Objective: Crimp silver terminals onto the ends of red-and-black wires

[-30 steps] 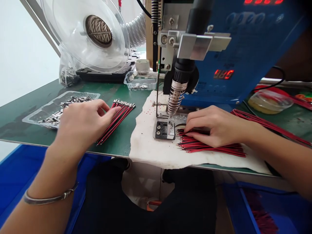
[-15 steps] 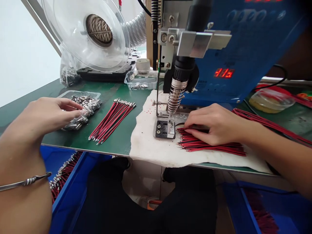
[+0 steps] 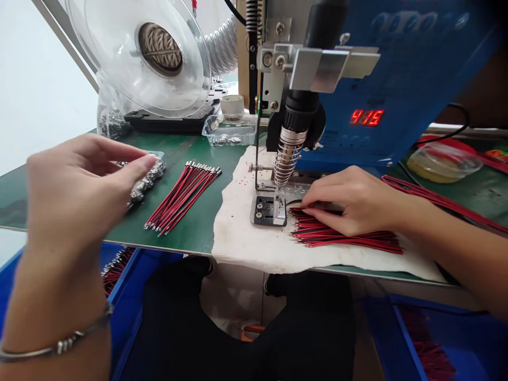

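My left hand (image 3: 79,185) is raised above the green table (image 3: 190,233), its thumb and forefinger pinched close together just over a pile of small metal terminals (image 3: 145,180); what they hold is hidden. My right hand (image 3: 353,201) lies on a bundle of red-and-black wires (image 3: 349,241) on a white cloth (image 3: 246,238). Its fingertips pinch one wire's end beside the metal fixture (image 3: 268,209) under the soldering head (image 3: 289,153). A second bundle of wires with metal ends (image 3: 182,196) lies between my hands.
A blue machine (image 3: 397,79) with a red display (image 3: 367,117) stands behind the fixture. A clear spool (image 3: 138,53) and a small clear tray (image 3: 228,135) sit at the back. Long red wires (image 3: 436,201) lie on the right. Blue bins (image 3: 127,296) stand below the table edge.
My left hand left the bundle with metal ends, reached to the terminal pile, then lifted with fingers pinched. My right hand stayed on its wires. The display changed to 415.
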